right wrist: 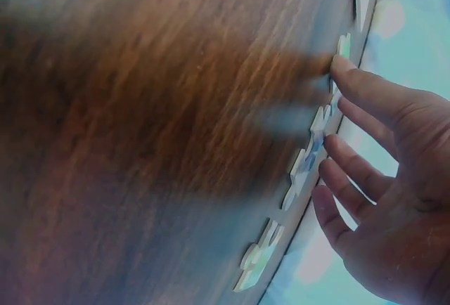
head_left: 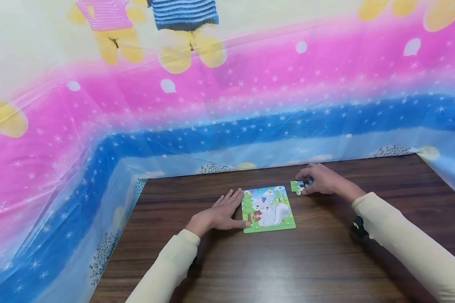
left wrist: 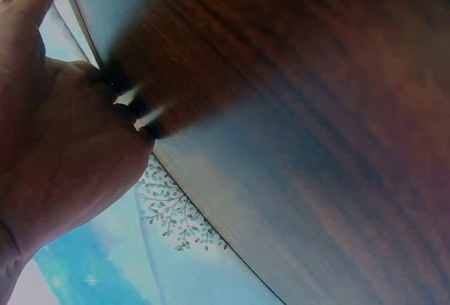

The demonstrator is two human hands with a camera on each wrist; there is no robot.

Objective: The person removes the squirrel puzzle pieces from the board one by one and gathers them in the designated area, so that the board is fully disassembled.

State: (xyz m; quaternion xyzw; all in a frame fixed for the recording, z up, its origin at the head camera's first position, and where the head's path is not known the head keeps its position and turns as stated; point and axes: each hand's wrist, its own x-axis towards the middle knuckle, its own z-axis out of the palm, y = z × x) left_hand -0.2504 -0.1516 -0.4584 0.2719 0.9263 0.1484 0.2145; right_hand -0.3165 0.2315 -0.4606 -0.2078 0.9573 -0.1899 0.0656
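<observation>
A square picture puzzle (head_left: 270, 210) showing a white squirrel holding an acorn lies flat on the table. My left hand (head_left: 224, 211) lies against its left side, fingers spread on the wood and thumb over the lower left corner. To the right of the picture, my right hand (head_left: 320, 180) reaches down over several loose puzzle pieces (head_left: 296, 187). From the right wrist, its thumb touches one piece, while the other fingers, slightly bent and spread, are close behind the row. Part of the pieces is hidden under this hand. The left wrist view shows my left palm (left wrist: 63, 136) and dark fingertips at the table.
Dark brown wood makes up the table (head_left: 212, 269). A printed cloth (head_left: 250, 97) in pink and blue hangs along its back and sides. One jigsaw piece (right wrist: 260, 257) lies a little apart from the others near the table's far edge.
</observation>
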